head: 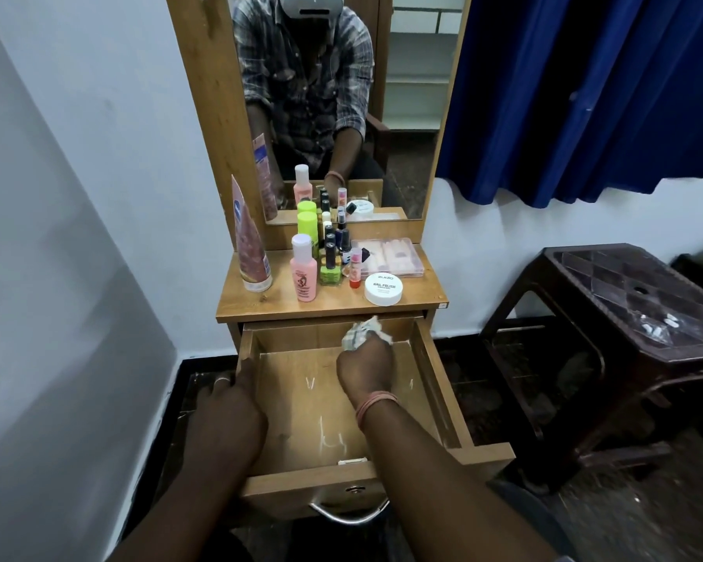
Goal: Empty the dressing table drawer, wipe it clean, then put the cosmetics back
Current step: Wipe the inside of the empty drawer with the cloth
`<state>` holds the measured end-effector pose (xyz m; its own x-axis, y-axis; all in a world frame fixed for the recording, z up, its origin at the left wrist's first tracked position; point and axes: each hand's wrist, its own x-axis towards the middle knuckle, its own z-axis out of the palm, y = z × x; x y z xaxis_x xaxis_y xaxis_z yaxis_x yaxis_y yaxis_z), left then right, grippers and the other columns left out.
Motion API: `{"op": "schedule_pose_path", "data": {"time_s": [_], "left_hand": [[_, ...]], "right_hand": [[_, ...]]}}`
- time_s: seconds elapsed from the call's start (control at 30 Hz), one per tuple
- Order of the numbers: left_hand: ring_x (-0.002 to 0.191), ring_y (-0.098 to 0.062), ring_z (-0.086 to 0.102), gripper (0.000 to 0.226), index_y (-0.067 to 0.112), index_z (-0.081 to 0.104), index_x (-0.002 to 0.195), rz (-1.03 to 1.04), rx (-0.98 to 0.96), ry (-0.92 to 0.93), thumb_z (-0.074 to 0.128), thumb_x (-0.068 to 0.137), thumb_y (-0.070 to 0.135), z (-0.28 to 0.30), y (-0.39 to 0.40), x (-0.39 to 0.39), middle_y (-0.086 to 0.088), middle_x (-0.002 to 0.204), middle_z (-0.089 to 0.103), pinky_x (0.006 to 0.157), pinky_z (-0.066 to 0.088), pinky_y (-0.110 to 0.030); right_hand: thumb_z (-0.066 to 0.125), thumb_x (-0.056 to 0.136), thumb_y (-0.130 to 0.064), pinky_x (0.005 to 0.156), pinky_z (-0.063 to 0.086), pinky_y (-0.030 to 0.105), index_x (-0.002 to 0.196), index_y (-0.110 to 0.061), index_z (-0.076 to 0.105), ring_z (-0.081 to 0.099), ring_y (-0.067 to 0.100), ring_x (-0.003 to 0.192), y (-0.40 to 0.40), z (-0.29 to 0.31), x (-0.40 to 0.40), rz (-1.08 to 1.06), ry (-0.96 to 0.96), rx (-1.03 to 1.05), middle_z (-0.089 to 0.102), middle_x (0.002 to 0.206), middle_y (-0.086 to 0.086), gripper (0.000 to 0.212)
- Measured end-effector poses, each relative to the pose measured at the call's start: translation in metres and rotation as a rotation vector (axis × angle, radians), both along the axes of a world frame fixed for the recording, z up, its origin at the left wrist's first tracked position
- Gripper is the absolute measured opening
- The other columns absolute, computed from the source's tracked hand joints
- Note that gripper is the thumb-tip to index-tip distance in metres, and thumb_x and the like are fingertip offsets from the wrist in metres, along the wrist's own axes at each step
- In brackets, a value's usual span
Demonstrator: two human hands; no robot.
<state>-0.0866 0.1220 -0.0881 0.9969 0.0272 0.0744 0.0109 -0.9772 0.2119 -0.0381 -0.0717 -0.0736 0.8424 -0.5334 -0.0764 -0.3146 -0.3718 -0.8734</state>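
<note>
Drawer (431, 371) pulled out; right hand (366, 369) clutches crumpled cloth (362, 332) against back wall; left hand (228, 399) grips left rim; cosmetics (325, 261) on desk (260, 306)

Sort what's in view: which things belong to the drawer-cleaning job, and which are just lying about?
Job:
open wooden drawer
crumpled checked cloth, gripped by right hand
left hand, holding the drawer's side
tall pink tube
pink bottle
white nail-polish jar
clear plastic case

Lying about:
dark brown plastic stool
blue curtain
</note>
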Motion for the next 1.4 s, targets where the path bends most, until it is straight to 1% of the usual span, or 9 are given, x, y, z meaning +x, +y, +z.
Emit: {"op": "schedule_pose_path", "data": {"time_s": [0.1, 0.3, 0.43, 0.53, 0.63, 0.73, 0.97, 1.17, 1.4], "left_hand": [[0.113, -0.037, 0.056, 0.073, 0.027, 0.023, 0.161, 0.031, -0.021, 0.013, 0.040, 0.091, 0.011, 0.008, -0.005, -0.005, -0.016, 0.126, 0.059, 0.086, 0.050, -0.046], [0.109, -0.036, 0.056, 0.076, 0.022, 0.024, 0.161, 0.044, -0.006, 0.039, 0.040, 0.088, 0.010, 0.009, -0.004, -0.002, -0.017, 0.121, 0.061, 0.088, 0.048, -0.044], [0.108, -0.034, 0.057, 0.076, 0.021, 0.024, 0.160, 0.010, 0.016, 0.019, 0.051, 0.089, 0.021, 0.006, -0.002, -0.003, -0.015, 0.120, 0.062, 0.088, 0.050, -0.040], [0.110, -0.033, 0.057, 0.076, 0.019, 0.026, 0.160, 0.018, 0.009, 0.009, 0.046, 0.087, 0.015, 0.004, -0.001, -0.001, -0.016, 0.121, 0.061, 0.090, 0.050, -0.040], [0.114, -0.034, 0.056, 0.077, 0.020, 0.026, 0.160, 0.034, -0.035, 0.020, 0.042, 0.085, 0.010, 0.004, -0.003, -0.003, -0.016, 0.124, 0.061, 0.098, 0.048, -0.043], [0.114, -0.035, 0.055, 0.075, 0.020, 0.027, 0.160, 0.036, -0.038, 0.007, 0.042, 0.087, 0.013, 0.003, -0.002, -0.001, -0.017, 0.124, 0.061, 0.097, 0.049, -0.044], [0.113, -0.037, 0.055, 0.073, 0.024, 0.023, 0.160, 0.024, -0.074, 0.003, 0.045, 0.091, 0.019, 0.004, -0.002, -0.001, -0.018, 0.123, 0.061, 0.094, 0.049, -0.046], [0.114, -0.039, 0.054, 0.074, 0.021, 0.028, 0.159, 0.031, -0.066, 0.027, 0.042, 0.087, 0.010, 0.012, -0.004, -0.004, -0.019, 0.123, 0.060, 0.092, 0.049, -0.048], [0.106, -0.038, 0.057, 0.076, 0.018, 0.032, 0.157, 0.029, -0.038, 0.013, 0.043, 0.082, 0.009, 0.008, -0.002, -0.002, -0.019, 0.116, 0.061, 0.085, 0.051, -0.047]], "right_hand": [[0.059, 0.087, -0.001, 0.098, 0.047, 0.026, 0.122, -0.004, 0.067, 0.061, 0.028, 0.117, -0.002, -0.006, -0.001, 0.034, 0.079, -0.167, 0.061, 0.130, 0.015, 0.036], [0.063, 0.092, -0.032, 0.091, 0.056, 0.030, 0.106, -0.020, 0.075, 0.069, 0.023, 0.104, 0.021, -0.006, -0.012, 0.570, 0.048, -0.548, 0.071, 0.112, 0.003, 0.023], [0.067, 0.087, -0.021, 0.084, 0.054, 0.033, 0.101, -0.016, 0.074, 0.067, 0.030, 0.102, 0.049, 0.002, -0.027, 0.887, 0.152, -0.782, 0.073, 0.105, 0.009, 0.016], [0.068, 0.089, -0.021, 0.083, 0.051, 0.033, 0.102, -0.012, 0.072, 0.067, 0.030, 0.101, 0.039, -0.002, -0.030, 0.805, 0.216, -0.854, 0.072, 0.104, 0.011, 0.016], [0.055, 0.093, -0.018, 0.106, 0.043, 0.039, 0.128, -0.026, 0.065, 0.049, 0.033, 0.133, 0.022, -0.007, -0.022, 0.715, 0.223, -0.982, 0.060, 0.136, 0.012, 0.037], [0.051, 0.091, -0.002, 0.119, 0.031, 0.038, 0.141, -0.027, 0.057, 0.035, 0.028, 0.145, 0.026, -0.001, -0.022, 0.932, 0.141, -0.911, 0.047, 0.153, 0.008, 0.056], [0.063, 0.092, -0.021, 0.088, 0.050, 0.026, 0.120, -0.026, 0.072, 0.066, 0.021, 0.109, 0.023, -0.004, -0.036, 0.996, 0.194, -0.695, 0.071, 0.118, 0.000, 0.030], [0.042, 0.102, -0.014, 0.111, 0.043, 0.042, 0.154, -0.014, 0.040, 0.048, 0.034, 0.136, -0.047, -0.006, -0.028, 0.632, 0.368, -0.926, 0.048, 0.151, 0.016, 0.052], [0.051, 0.098, -0.019, 0.091, 0.052, 0.041, 0.121, -0.009, 0.066, 0.063, 0.035, 0.115, -0.038, 0.008, -0.054, 0.698, 0.616, -0.921, 0.065, 0.124, 0.015, 0.028]]}}
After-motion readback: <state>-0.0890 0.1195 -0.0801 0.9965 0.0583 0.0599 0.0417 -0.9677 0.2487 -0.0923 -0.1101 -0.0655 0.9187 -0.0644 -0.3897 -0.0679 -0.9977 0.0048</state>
